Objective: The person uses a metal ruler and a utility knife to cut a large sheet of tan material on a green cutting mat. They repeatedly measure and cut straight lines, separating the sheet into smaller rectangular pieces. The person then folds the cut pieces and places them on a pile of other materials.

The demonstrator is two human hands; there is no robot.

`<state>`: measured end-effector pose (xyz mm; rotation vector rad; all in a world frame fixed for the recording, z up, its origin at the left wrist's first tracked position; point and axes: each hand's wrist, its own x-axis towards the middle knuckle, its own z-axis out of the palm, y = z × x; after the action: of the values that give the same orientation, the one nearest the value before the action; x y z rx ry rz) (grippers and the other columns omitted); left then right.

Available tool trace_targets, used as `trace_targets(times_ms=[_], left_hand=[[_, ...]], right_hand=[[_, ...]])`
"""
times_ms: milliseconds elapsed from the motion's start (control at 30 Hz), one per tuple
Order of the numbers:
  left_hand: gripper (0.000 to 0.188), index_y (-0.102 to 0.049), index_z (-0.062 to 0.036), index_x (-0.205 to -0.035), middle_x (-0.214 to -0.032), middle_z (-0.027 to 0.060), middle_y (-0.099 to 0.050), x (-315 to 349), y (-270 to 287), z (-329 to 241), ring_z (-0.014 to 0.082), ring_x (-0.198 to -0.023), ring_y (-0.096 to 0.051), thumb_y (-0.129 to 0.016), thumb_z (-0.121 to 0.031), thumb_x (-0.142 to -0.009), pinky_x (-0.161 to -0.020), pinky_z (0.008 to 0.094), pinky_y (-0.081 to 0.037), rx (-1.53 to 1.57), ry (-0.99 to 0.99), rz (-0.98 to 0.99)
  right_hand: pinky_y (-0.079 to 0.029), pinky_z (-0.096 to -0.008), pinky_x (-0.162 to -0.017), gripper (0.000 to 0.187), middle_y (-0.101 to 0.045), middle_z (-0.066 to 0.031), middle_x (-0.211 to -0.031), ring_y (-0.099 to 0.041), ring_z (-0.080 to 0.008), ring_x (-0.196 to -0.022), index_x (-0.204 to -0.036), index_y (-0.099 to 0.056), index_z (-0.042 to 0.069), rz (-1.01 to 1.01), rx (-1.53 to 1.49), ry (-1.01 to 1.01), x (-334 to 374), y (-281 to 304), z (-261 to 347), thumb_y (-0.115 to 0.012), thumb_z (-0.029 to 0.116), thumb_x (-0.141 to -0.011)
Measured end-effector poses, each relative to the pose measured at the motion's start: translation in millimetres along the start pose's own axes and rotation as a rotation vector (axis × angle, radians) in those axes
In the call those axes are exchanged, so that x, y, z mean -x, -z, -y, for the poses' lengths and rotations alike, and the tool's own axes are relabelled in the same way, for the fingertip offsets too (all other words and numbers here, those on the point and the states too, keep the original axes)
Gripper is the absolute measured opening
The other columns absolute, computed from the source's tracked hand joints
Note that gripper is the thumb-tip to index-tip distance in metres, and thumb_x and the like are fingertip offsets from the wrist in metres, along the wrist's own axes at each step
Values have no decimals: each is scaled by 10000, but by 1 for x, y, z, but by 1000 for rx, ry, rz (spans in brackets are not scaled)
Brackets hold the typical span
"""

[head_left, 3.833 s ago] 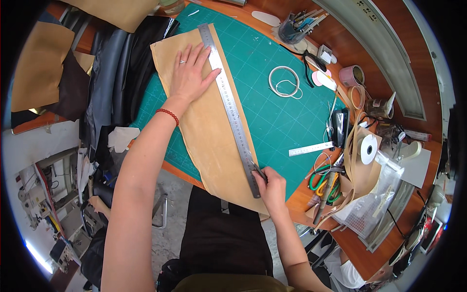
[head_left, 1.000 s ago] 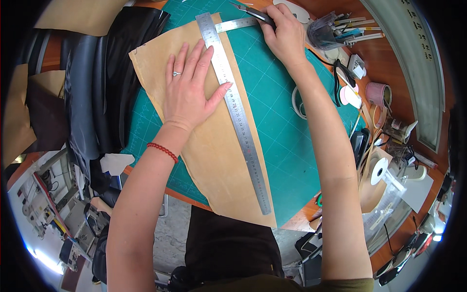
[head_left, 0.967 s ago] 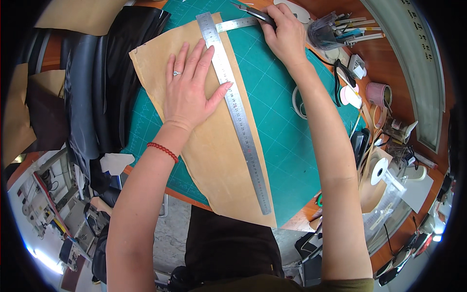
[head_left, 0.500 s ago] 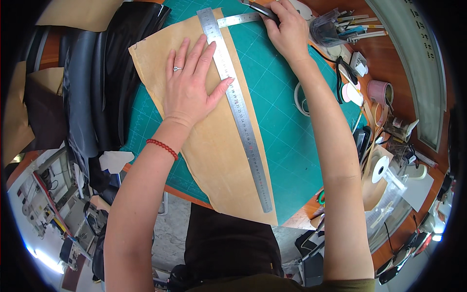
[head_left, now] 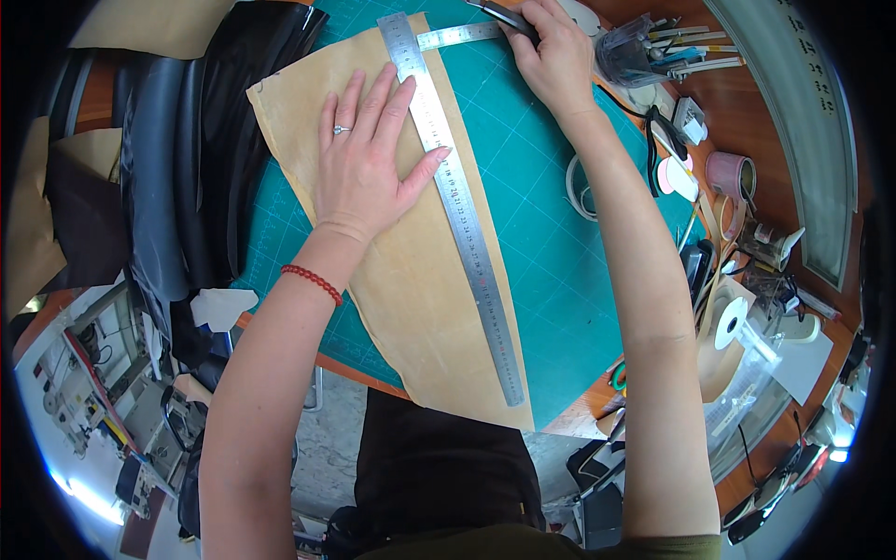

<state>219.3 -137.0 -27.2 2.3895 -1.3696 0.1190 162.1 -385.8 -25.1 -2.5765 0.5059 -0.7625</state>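
Observation:
My left hand [head_left: 366,173] lies flat with spread fingers, pressing on a tan sheet of leather or thick paper [head_left: 425,345] and the edge of a long steel ruler [head_left: 469,238]. The ruler runs lengthwise near the sheet's right edge. At the top, my right hand [head_left: 555,61] is closed around a slim black-handled tool [head_left: 509,17] that looks like a utility knife; its tip is cut off by the picture's edge. A short steel ruler [head_left: 457,36] reaches from the right hand to the long ruler, roughly square to it. Whether the right fingers also grip it is hidden.
A green cutting mat [head_left: 560,308] lies under the sheet. Rolls of black material [head_left: 224,140] stand at the left. At the right are a cup of tools [head_left: 627,51], a pink tin [head_left: 728,175], a white spool [head_left: 731,322] and a coiled strip [head_left: 579,191].
Almost nothing differs. My right hand and the black-handled tool have shifted very slightly to the right; my left hand keeps its place on the sheet.

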Motion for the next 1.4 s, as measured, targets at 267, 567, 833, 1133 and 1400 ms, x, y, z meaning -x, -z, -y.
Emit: trace_targets(times_ms=[267, 567, 833, 1133, 1400], left_hand=[[715, -524, -165, -1470, -1561, 103, -450, 1, -1, 1, 359, -1452, -353, -662, -567, -896, -1201, 543, -237, -39, -11, -2], [709, -530, -159, -1461, -1564, 93, -448, 1, -2, 1, 354, -1459, -349, -668, -559, -892, -1205, 541, -231, -40, -8, 0], [702, -534, -152, -1447, -1565, 83, -436, 1, -2, 0, 346, -1460, -341, -664, -563, -892, -1208, 538, -230, -68, -17, 1], [701, -521, -144, -1450, -1553, 92, -440, -8, -9, 9, 331, -1454, -348, -631, -580, -912, -1210, 516, -235, -139, -53, -11], [780, -423, -101, -1498, -1541, 171, -407, -50, -15, 43, 398, -1443, -334, -666, -536, -898, -1195, 523, -257, -140, -176, -14]], right_hand=[[-493, -482, -735, 143, -602, -152, -964, -616, -408, -870, -927, -619, 49, -25, -12, 17, 1, -2, -2, -658, 86, -794], [-494, -477, -737, 142, -601, -153, -968, -619, -398, -876, -927, -625, 50, -8, -17, 7, 1, -2, -1, -660, 94, -797], [-501, -471, -748, 149, -601, -153, -978, -621, -397, -886, -931, -624, 57, -21, -14, 23, 3, -3, -4, -654, 91, -788], [-515, -405, -654, 173, -644, -69, -930, -660, -295, -780, -977, -697, 92, -19, -127, 111, 47, 74, 30, -694, 44, -811], [-501, -335, -652, 259, -624, -106, -910, -642, -257, -779, -970, -662, 41, 181, -216, -182, 196, 148, 33, -671, -102, -755]])
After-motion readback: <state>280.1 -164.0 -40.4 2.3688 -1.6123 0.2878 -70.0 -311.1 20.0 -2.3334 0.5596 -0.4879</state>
